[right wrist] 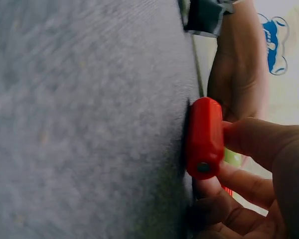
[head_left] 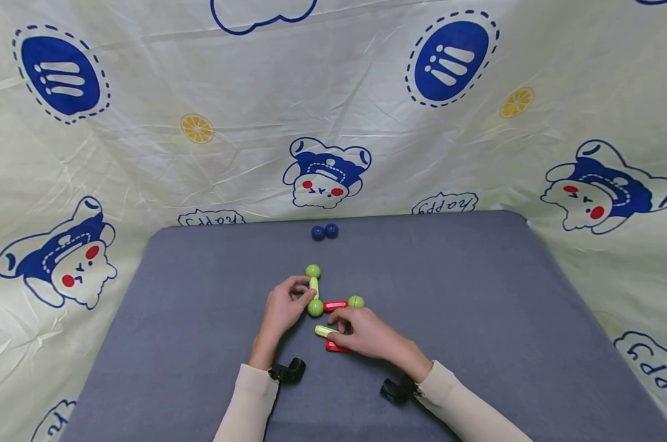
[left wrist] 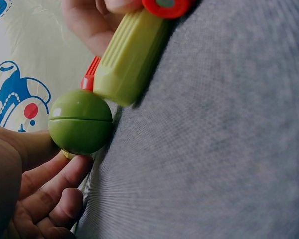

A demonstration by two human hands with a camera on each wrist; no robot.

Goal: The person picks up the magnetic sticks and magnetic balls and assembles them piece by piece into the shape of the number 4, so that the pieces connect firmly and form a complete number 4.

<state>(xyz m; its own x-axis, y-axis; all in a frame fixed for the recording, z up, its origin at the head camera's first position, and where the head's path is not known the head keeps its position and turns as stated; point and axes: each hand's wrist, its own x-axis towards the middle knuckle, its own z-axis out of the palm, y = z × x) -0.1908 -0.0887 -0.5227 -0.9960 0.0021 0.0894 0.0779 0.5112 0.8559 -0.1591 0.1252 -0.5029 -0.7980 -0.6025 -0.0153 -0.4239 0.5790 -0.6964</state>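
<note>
My left hand (head_left: 285,305) pinches a yellow-green building stick (head_left: 313,285) just behind a green ball (head_left: 315,308). Another green ball (head_left: 313,271) sits at that stick's far end. From the near ball, a red stick (head_left: 335,305) runs right to a third green ball (head_left: 356,301). My right hand (head_left: 366,333) pinches a loose yellow-green stick (head_left: 324,331) between thumb and fingers. Beside it, nearer me, lies a second red stick (right wrist: 205,139), its end showing a small grey disc; it partly hides the right fingertips in the right wrist view.
Two dark blue balls (head_left: 324,232) sit together near the far edge of the grey table (head_left: 212,294). A printed cloth (head_left: 245,80) hangs behind and around the table. Each wrist wears a black camera band (head_left: 289,371).
</note>
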